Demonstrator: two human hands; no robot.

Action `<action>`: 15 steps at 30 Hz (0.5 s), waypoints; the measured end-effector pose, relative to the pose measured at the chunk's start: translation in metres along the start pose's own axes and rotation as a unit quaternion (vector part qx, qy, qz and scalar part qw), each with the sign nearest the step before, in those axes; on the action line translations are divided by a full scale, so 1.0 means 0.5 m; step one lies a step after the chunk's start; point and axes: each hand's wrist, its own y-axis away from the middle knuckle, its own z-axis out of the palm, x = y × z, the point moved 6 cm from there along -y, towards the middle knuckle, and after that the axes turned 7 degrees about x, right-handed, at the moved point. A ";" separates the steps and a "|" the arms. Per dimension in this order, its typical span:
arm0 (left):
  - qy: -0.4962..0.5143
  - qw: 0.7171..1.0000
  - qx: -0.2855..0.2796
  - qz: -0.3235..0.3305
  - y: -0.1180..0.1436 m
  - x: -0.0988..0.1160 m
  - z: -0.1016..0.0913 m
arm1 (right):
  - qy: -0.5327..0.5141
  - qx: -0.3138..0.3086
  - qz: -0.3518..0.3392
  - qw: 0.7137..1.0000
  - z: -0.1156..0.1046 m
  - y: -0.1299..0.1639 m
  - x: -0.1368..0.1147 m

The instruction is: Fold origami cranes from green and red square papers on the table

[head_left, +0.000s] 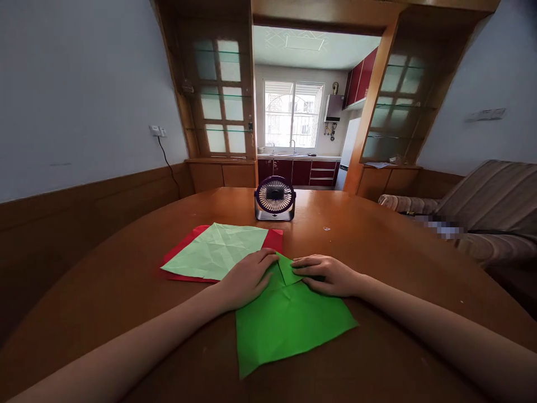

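Observation:
A bright green sheet of paper (296, 324) lies on the table in front of me, with its far corner folded into a small flap (287, 271). My left hand (250, 277) rests palm down on the sheet's upper left edge, fingers stretched toward the folded corner and thumb apart. From the other side, my right hand (329, 274) lays its extended fingers on the flap's right edge, its thumb lower down near the sheet. Both hands are open and touch the green paper. Beyond my left hand lies a creased pale green sheet (218, 250) on top of red paper (274, 239).
A small dark desk fan (274, 197) stands toward the far end of the brown wooden table (138, 319). A striped armchair (499, 207) is to the right. Small white scraps (326, 228) lie beyond my right hand. Behind the table, an opening leads to a kitchen.

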 end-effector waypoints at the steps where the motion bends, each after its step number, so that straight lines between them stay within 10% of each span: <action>1: -0.003 1.000 -0.008 0.008 0.000 0.000 0.004 | 0.008 -0.004 -0.003 1.000 0.000 0.000 -0.001; 8: -0.013 0.992 -0.118 0.044 0.001 -0.008 0.032 | 0.029 -0.011 -0.024 0.999 0.000 -0.002 -0.010; 15: -0.023 0.991 -0.101 0.085 -0.010 0.001 0.025 | 0.046 -0.021 -0.028 0.998 0.000 -0.002 -0.016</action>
